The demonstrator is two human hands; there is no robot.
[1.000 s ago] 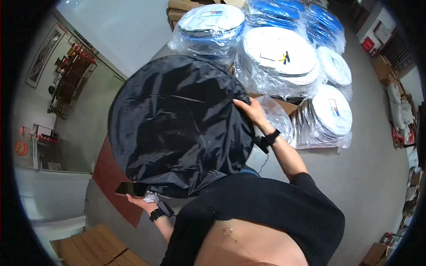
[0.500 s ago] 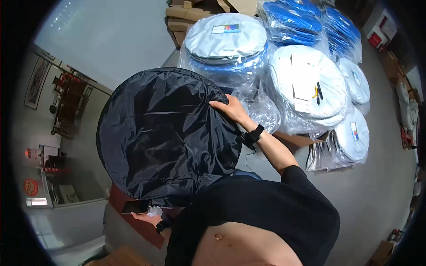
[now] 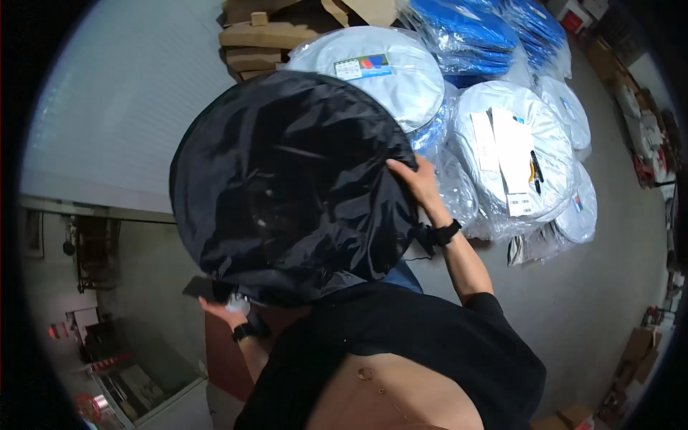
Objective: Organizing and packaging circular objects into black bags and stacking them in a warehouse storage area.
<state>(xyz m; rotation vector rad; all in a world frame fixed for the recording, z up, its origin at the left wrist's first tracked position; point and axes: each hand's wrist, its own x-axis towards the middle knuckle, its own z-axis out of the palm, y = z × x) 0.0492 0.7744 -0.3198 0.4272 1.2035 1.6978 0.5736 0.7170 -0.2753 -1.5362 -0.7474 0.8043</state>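
Observation:
A large round black fabric bag (image 3: 294, 172), flat and wrinkled with a stiff rim, is held up in front of me. My right hand (image 3: 419, 183) grips its right edge, thumb on the near face and fingers hidden behind. Below the bag's lower left rim is my left hand (image 3: 226, 313), its thumb against a dark flat rectangular slab (image 3: 197, 287) that looks like a phone. Most of that hand's fingers are hidden. A small whitish, shiny thing (image 3: 239, 303) sits beside the left hand; its kind is unclear. Both wrists wear black straps.
Beyond the bag stand stacks of plastic-wrapped round silver-white packs (image 3: 394, 68) and blue packs (image 3: 466, 36). Papers (image 3: 509, 147) and a black-and-yellow tool (image 3: 536, 172) lie on another white stack (image 3: 552, 193). Cardboard (image 3: 276, 36) is piled at the back; a red mat (image 3: 229, 351) lies low left.
The bag has shifted a little up and right in view, now covering part of the nearest white stack. Both hands have moved with it, and the dark slab has moved with my left hand.

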